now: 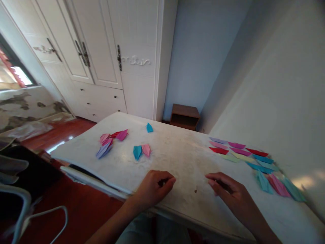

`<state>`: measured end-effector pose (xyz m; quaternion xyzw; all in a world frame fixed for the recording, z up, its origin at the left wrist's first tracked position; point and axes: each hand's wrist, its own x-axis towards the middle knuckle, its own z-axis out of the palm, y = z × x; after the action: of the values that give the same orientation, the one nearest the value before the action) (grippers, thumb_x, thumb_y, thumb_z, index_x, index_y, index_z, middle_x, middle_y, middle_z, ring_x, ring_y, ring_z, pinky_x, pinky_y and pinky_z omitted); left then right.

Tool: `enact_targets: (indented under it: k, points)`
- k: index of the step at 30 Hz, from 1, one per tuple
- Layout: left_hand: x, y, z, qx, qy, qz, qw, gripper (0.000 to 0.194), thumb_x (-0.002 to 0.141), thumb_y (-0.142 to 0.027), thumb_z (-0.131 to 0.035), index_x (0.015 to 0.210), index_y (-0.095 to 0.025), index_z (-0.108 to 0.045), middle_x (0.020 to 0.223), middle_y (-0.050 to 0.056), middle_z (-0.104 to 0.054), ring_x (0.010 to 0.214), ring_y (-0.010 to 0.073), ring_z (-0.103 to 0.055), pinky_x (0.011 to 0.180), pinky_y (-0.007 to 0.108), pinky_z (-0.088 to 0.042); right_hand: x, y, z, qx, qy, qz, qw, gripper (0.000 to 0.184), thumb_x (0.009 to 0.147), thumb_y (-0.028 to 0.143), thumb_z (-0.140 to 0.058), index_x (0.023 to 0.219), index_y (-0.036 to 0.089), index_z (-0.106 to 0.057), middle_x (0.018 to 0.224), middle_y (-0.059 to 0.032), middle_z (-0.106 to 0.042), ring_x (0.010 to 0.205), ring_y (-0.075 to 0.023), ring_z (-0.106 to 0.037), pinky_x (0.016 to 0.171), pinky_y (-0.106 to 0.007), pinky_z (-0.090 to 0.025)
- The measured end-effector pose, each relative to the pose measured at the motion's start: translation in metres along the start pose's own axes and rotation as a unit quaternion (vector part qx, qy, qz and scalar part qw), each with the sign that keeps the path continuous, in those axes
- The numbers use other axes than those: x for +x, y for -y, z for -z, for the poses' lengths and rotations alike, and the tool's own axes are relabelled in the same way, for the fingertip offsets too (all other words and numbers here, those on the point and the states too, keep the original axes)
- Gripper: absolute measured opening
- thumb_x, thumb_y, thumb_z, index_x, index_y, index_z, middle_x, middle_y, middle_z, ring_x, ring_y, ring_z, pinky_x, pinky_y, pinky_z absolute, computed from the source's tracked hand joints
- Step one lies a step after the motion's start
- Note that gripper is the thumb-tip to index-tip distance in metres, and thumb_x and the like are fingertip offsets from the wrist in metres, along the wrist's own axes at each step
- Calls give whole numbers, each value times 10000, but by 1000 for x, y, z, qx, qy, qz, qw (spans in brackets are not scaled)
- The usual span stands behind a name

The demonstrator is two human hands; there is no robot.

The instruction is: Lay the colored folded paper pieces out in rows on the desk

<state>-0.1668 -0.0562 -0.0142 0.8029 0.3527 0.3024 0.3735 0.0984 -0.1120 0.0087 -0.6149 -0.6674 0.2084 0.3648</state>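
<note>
My left hand [157, 186] hovers over the near edge of the white table [182, 152]. Its fingers are curled and the thumb meets the forefinger, with nothing seen between them. To the right, my right hand [230, 189] has its thumb and forefinger slightly apart and holds nothing. Nearest to my left hand lie a blue folded paper piece [137, 152] and a pink one [146, 150], side by side. Beyond my right hand, flat folded paper pieces [237, 145] in several colours lie in rows, with a pale teal piece [264, 182] at their near end.
At the table's left sits a cluster of pink, red and lilac folded papers [103, 149]. A single blue folded piece [149, 127] lies near the far edge. Behind stand a white wardrobe [139, 84] and a brown cabinet [185, 111]. A wall [279, 101] borders the right side.
</note>
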Motion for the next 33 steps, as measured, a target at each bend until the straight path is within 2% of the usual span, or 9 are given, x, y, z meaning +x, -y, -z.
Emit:
enact_targets:
  k: [6,7,8,10,15,20,26,29,33]
  points:
    - [-5,3,-3,-56,-61,25,996,258,880,-281,-528,714,-124,-647,600,-1,-566,551,76,-452,549,213,-305,87,49,-59,-70,101,166,978,252,871,215,-514,1074,158,-651,998,-71,-644,688,-123,-580,639,-260,-492]
    - [-5,3,-3,-72,-69,31,995,247,869,-272,-536,712,-123,-654,601,1,-573,549,77,-455,546,211,-308,102,54,-70,-83,123,203,968,312,839,143,-500,1119,150,-637,1050,-80,-637,753,-133,-601,699,-273,-506]
    - [-4,4,-3,-92,-75,40,992,240,861,-269,-541,714,-122,-661,602,5,-582,546,79,-458,540,209,-311,116,59,-82,-105,149,243,953,398,802,79,-477,1167,148,-621,1142,-90,-617,922,-160,-614,828,-299,-504]
    - [-3,6,-2,-133,-83,58,986,245,853,-282,-545,723,-119,-674,601,13,-594,537,85,-464,524,207,-319,140,65,-103,-152,194,301,921,493,769,33,-451,1226,142,-600,1268,-97,-578,1142,-199,-562,982,-344,-452]
    - [-4,10,-2,-185,-86,63,977,246,842,-307,-569,734,-120,-686,600,14,-591,535,88,-458,510,206,-319,168,71,-140,-248,281,351,858,500,830,89,-469,1317,164,-550,1366,-93,-536,1217,-217,-539,970,-346,-467]
    - [-5,9,-2,-198,-85,46,975,247,856,-299,-563,722,-122,-672,601,5,-578,537,80,-446,517,208,-317,163,68,-146,-298,274,348,846,503,888,128,-447,1383,200,-498,1402,-82,-506,1154,-207,-584,901,-305,-496]
    - [-4,8,-1,-211,-93,54,972,255,852,-302,-560,708,-118,-662,586,7,-570,530,82,-445,510,211,-313,147,73,-126,-372,253,358,818,381,912,146,-439,1267,160,-579,1292,-114,-579,988,-219,-642,780,-310,-517]
    - [-4,10,-3,-213,-100,52,971,270,856,-318,-557,709,-114,-655,590,15,-575,541,89,-464,516,213,-320,137,80,-117,-373,238,343,828,371,882,116,-457,1227,163,-587,1267,-110,-587,956,-201,-642,767,-290,-507]
    - [-3,11,-4,-210,-108,52,970,280,854,-318,-553,699,-104,-647,577,20,-560,536,92,-458,514,215,-320,135,83,-120,-346,233,348,840,462,862,74,-439,1296,194,-546,1381,-90,-517,1038,-203,-625,807,-297,-499]
